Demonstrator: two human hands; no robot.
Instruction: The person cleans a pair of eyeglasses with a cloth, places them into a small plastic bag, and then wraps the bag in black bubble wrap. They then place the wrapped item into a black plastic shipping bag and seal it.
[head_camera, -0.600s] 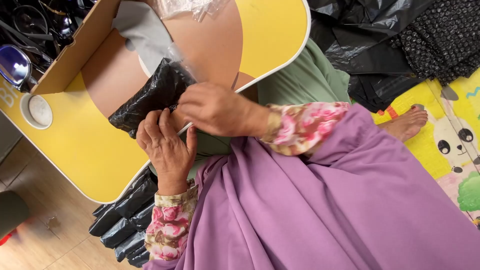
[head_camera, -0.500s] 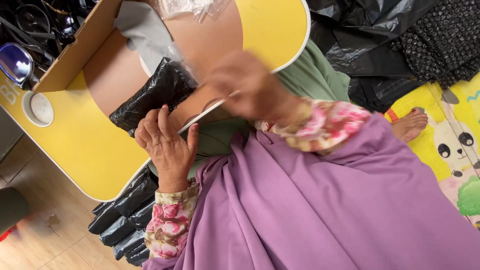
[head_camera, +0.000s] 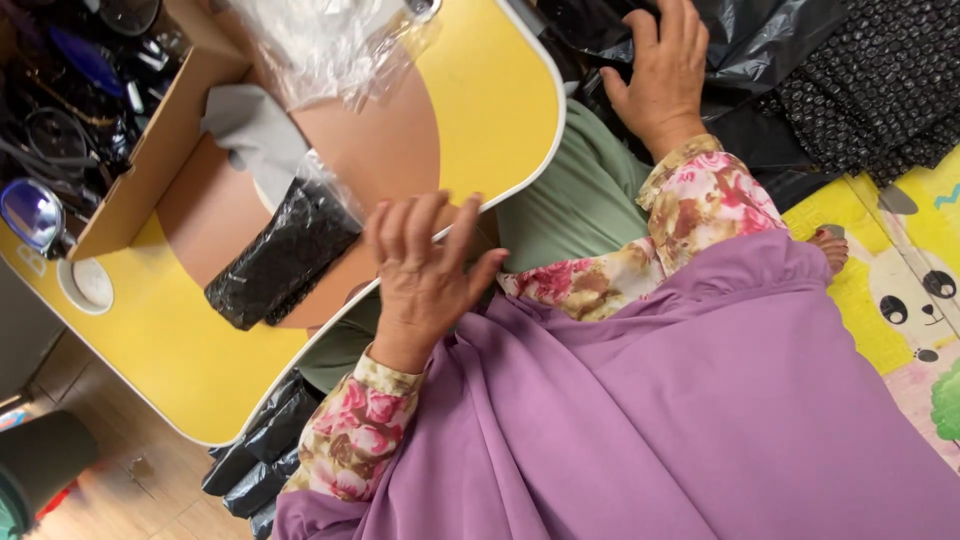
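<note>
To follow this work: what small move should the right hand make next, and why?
Probably close the right hand on the black plastic sheet under it and lift a piece. Its fingers lie spread flat there, gripping nothing, and the left hand is open and empty at the yellow table edge.

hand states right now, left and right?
Left hand: open, fingers spread at the yellow table's edge, holding nothing.
Right hand: open, flat on the black plastic bag, not gripping it.

Bright even daylight, soft shadows, sharp focus, tilted wide-angle view.
</note>
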